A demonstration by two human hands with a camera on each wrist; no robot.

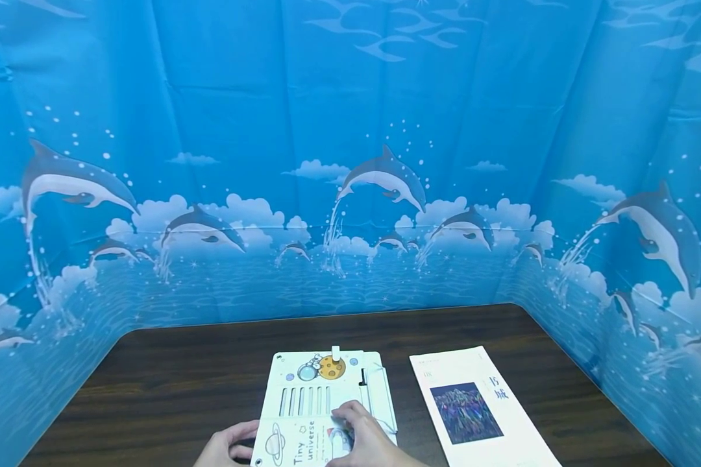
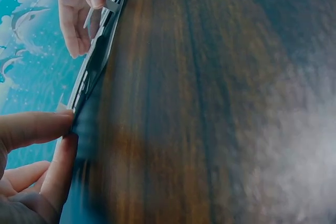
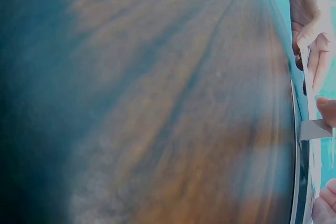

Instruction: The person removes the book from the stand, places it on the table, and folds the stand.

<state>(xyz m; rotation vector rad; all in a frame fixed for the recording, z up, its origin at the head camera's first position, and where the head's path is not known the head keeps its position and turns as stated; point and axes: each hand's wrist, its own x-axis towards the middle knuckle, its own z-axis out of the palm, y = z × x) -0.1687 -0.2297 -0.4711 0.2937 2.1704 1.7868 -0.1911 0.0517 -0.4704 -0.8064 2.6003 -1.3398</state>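
A white book stand (image 1: 292, 392) printed with "Tiny universe", planets and an astronaut lies on the dark wooden table, close to the person. My left hand (image 1: 229, 445) holds its lower left edge; the left wrist view shows the thumb and a finger pinching the thin board (image 2: 79, 90). Over the lower right part of the stand, my right hand (image 1: 369, 438) pinches a small clip piece. A pale tab (image 3: 315, 129) juts from the board beside that hand's fingertip in the right wrist view. The palm side of the right hand is mostly hidden from the head camera.
A white book (image 1: 473, 415) with a dark picture on its cover lies to the right of the stand. Behind and beside the table (image 1: 169, 383) hangs a blue curtain (image 1: 239, 130) with dolphins.
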